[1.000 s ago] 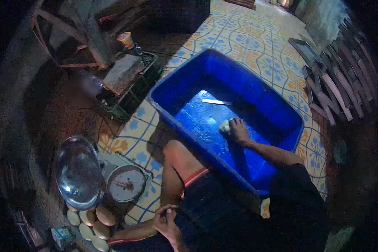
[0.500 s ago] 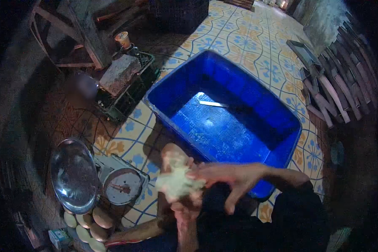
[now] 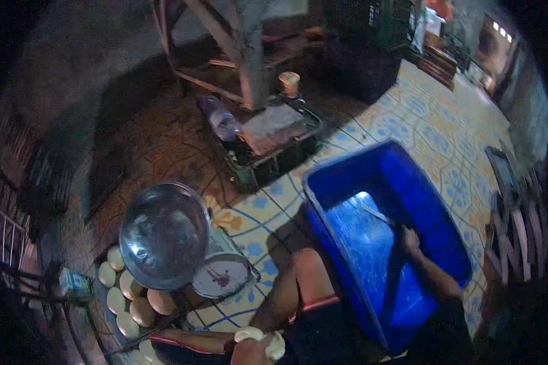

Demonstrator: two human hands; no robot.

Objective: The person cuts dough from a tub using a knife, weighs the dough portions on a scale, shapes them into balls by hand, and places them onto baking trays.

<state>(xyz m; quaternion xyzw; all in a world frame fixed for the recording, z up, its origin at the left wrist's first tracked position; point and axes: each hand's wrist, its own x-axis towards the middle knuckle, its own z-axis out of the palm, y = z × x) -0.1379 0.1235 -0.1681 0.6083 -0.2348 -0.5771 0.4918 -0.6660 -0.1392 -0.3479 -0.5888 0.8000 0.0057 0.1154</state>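
My right hand (image 3: 411, 239) reaches into the blue tub (image 3: 364, 293), its fingers closed at the near end of a flat pale strip (image 3: 374, 212) that lies low in the tub. At the bottom edge, my left hand (image 3: 252, 351) is wrapped round a pale, soft dough-like lump (image 3: 275, 347), which bulges out on both sides of the fingers. A weighing scale (image 3: 223, 275) with a shiny metal pan (image 3: 164, 236) stands left of my knee. Several round pale pieces (image 3: 128, 285) sit beside the pan.
A green crate (image 3: 271, 165) with a slab on top, a cup (image 3: 290, 84) and a plastic bottle (image 3: 220, 118) stand beyond the scale. Narrow metal troughs (image 3: 520, 234) are piled at the right. A wooden frame (image 3: 249, 67) rises at the back.
The lump has gone from the tub into my left hand, low in view. My right hand has moved away from it, back into the tub to the strip. The view has turned left.
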